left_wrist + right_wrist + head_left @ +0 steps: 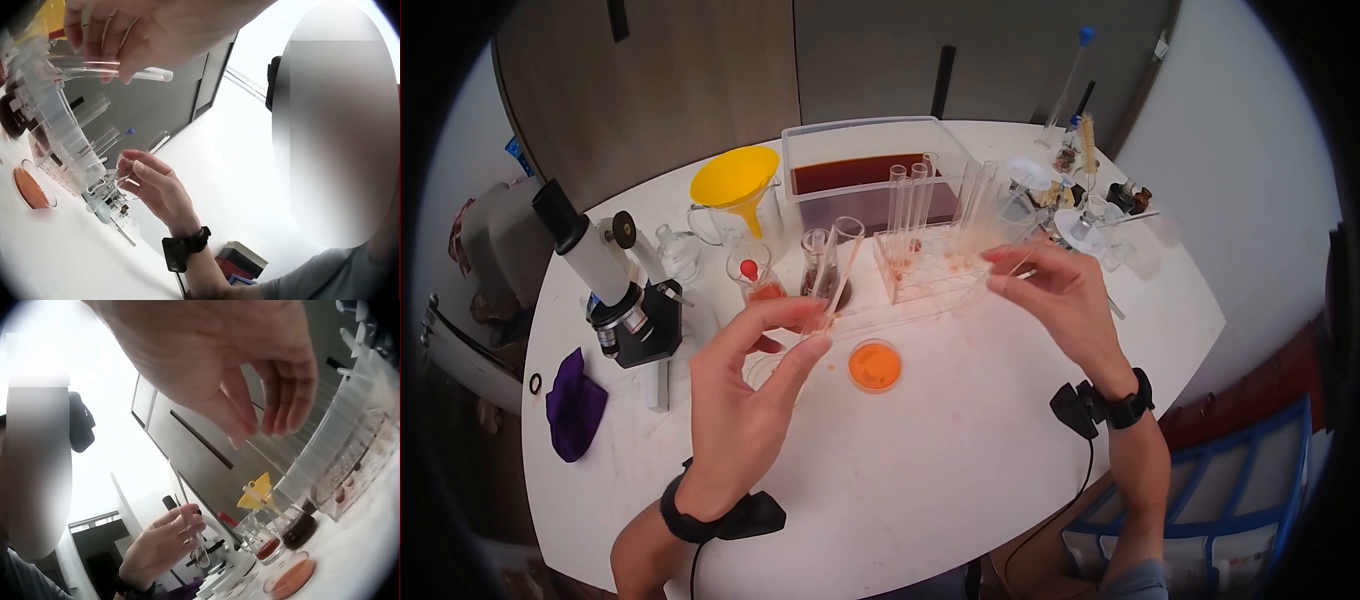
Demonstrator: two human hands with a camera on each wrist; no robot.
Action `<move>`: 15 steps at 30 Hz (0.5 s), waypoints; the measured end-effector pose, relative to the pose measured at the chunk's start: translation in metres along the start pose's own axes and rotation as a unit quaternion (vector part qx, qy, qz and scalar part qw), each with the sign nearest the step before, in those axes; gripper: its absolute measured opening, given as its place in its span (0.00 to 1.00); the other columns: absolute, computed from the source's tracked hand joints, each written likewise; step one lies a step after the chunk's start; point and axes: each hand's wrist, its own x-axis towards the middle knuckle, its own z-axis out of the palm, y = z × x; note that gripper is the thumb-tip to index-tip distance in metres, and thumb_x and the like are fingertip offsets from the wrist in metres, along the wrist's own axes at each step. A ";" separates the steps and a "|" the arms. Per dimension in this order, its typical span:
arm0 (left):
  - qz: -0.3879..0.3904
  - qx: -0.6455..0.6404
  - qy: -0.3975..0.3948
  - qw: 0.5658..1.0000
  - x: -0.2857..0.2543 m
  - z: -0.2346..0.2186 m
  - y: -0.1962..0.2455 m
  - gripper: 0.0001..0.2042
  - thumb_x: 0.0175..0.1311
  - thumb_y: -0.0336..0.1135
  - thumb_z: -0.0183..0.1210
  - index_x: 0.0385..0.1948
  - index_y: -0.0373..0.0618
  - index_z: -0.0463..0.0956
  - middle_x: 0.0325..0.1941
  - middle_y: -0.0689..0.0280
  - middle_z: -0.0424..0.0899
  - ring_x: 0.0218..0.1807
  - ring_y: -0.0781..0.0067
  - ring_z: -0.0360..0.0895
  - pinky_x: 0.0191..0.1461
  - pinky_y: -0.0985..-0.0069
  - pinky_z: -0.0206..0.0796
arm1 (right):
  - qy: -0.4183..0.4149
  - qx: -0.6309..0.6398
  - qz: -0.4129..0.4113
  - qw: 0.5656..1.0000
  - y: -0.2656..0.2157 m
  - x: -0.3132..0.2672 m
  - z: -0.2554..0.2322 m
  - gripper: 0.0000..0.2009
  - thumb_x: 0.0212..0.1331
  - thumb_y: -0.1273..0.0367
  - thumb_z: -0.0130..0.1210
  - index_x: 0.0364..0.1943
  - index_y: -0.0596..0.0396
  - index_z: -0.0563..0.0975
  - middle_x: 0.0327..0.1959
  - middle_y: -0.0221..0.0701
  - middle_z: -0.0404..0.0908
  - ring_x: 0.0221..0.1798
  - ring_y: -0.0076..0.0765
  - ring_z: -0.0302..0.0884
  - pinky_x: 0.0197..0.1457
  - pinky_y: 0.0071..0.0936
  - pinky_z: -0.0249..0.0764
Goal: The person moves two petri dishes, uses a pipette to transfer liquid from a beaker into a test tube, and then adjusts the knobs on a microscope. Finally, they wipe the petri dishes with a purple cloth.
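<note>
My left hand (745, 385) pinches a clear glass test tube (846, 255) between thumb and fingers, tilted with its mouth up. In the left wrist view the tube (156, 74) crosses the fingers of the left hand (153, 37). My right hand (1065, 300), raised beside the test tube rack (920, 290), pinches a thin clear piece with thumb and fingertips; its full shape is hard to make out. The right wrist view shows a thin length (265, 452) running down from the right hand (231, 362). An orange-filled dish (875, 366) lies on the table below and between both hands.
A microscope (625, 290) and purple cloth (576, 408) stand at the left. Behind the hands are a yellow funnel (735, 177) on a beaker, flasks with dark and red contents, and a plastic bin (860, 125). Assorted glassware and a brush (1087, 140) crowd the back right.
</note>
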 end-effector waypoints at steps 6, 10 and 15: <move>-0.046 -0.195 -0.035 0.979 0.041 0.048 0.009 0.09 0.68 0.25 0.64 0.47 0.35 0.80 0.44 0.64 0.86 0.50 0.73 0.85 0.55 0.78 0.76 | 0.116 -0.054 0.022 0.992 0.028 0.036 -0.023 0.12 0.61 0.70 0.67 0.42 0.67 0.84 0.31 0.31 0.86 0.36 0.23 0.83 0.42 0.20 0.78; -0.007 -0.158 -0.038 0.987 0.071 0.085 0.009 0.07 0.69 0.24 0.62 0.46 0.36 0.78 0.47 0.61 0.87 0.51 0.73 0.85 0.57 0.76 0.78 | 0.141 -0.091 -0.008 0.986 0.041 0.045 -0.018 0.12 0.60 0.71 0.67 0.42 0.67 0.84 0.31 0.32 0.86 0.35 0.24 0.83 0.42 0.22 0.79; 0.036 -0.159 -0.021 0.986 0.095 0.132 -0.002 0.07 0.67 0.23 0.62 0.44 0.34 0.78 0.44 0.60 0.86 0.50 0.70 0.86 0.52 0.73 0.80 | 0.136 -0.178 0.006 0.975 0.046 0.049 -0.017 0.11 0.59 0.72 0.66 0.42 0.68 0.83 0.31 0.40 0.87 0.34 0.31 0.86 0.42 0.27 0.81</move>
